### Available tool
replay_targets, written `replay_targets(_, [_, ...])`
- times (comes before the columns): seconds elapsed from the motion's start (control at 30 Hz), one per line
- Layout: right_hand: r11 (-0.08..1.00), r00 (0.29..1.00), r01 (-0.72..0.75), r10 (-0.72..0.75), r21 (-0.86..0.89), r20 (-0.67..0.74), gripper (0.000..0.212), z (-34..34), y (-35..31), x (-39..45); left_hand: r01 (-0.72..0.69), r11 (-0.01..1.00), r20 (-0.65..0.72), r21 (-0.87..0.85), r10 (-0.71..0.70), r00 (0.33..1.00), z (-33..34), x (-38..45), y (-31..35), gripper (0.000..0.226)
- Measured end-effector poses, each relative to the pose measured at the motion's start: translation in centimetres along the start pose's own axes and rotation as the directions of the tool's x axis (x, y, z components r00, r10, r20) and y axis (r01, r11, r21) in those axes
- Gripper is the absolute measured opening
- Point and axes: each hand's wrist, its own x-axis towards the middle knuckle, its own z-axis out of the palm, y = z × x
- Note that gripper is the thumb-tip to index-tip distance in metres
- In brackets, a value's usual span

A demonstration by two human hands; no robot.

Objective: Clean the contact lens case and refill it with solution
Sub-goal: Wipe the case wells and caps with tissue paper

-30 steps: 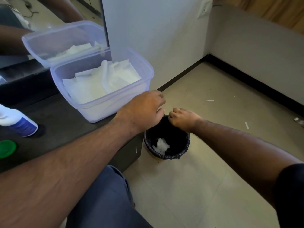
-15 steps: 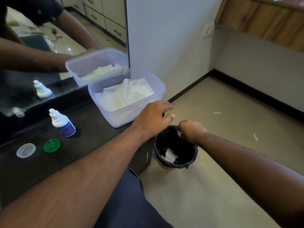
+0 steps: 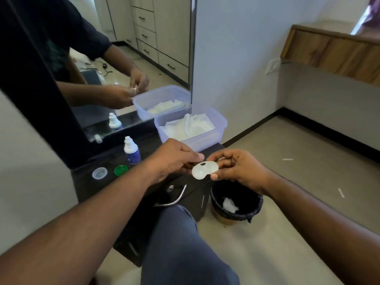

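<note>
Both hands hold the translucent white contact lens case (image 3: 203,170) above the cabinet's right edge. My left hand (image 3: 172,159) pinches its left end and my right hand (image 3: 238,169) pinches its right end, thumb underneath. The case has no caps on. Its clear cap (image 3: 99,173) and green cap (image 3: 121,170) lie on the black cabinet top (image 3: 86,182). The small solution bottle (image 3: 131,150), white with a blue label, stands upright just behind the green cap.
A clear plastic tub of white tissues (image 3: 191,128) sits at the cabinet's back right against a mirror (image 3: 123,58). A black-lined bin (image 3: 236,199) with a crumpled tissue stands on the floor below my right hand. My knee (image 3: 176,233) is in front.
Both hands have risen from the bin's rim and come together, and the lens case now shows between them. The camera view has pulled back and up.
</note>
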Motion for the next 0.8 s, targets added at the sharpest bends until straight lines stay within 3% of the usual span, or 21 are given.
replay_targets(0.17, [0.978, 0.992, 0.116, -0.108, -0.171, 0.059, 0.033, 4.8, -2.1, 1.5, 0.145, 0.989, 0.084, -0.008, -0.144, 0.986, -4.9, -3.6, -0.1, 0.02])
replay_targets(0.3, [0.923, 0.988, 0.148, -0.124, -0.356, 0.09, 0.033, 6.7, -3.8, 2.1, 0.108, 0.993, -0.044, -0.048, -0.11, 0.993, -6.5, -4.8, -1.4, 0.011])
replay_targets(0.4, [0.856, 0.972, 0.169, -0.228, -0.489, -0.063, 0.023, 6.0, -6.3, 3.0, 0.077, 0.991, -0.17, -0.111, -0.095, 0.981, -7.2, -4.8, -2.8, 0.019])
replay_targets(0.5, [0.81, 0.918, 0.161, -0.333, -0.564, -0.216, 0.016, 4.1, -8.7, 5.1, 0.065, 0.986, -0.211, -0.152, -0.097, 0.973, -7.3, -4.6, -4.1, 0.012])
replay_targets(0.67, [0.689, 0.95, -0.042, -0.196, -0.724, -0.242, 0.015, 1.8, -8.6, 10.7, 0.04, 0.981, -0.284, -0.189, -0.094, 0.954, -6.7, -3.9, -5.5, 0.013])
replay_targets(0.8, [0.571, 0.969, -0.191, -0.018, -0.798, -0.245, 0.027, 2.2, -7.7, 14.2, 0.001, 0.988, -0.318, -0.151, -0.05, 0.947, -6.5, -3.6, -6.3, 0.021])
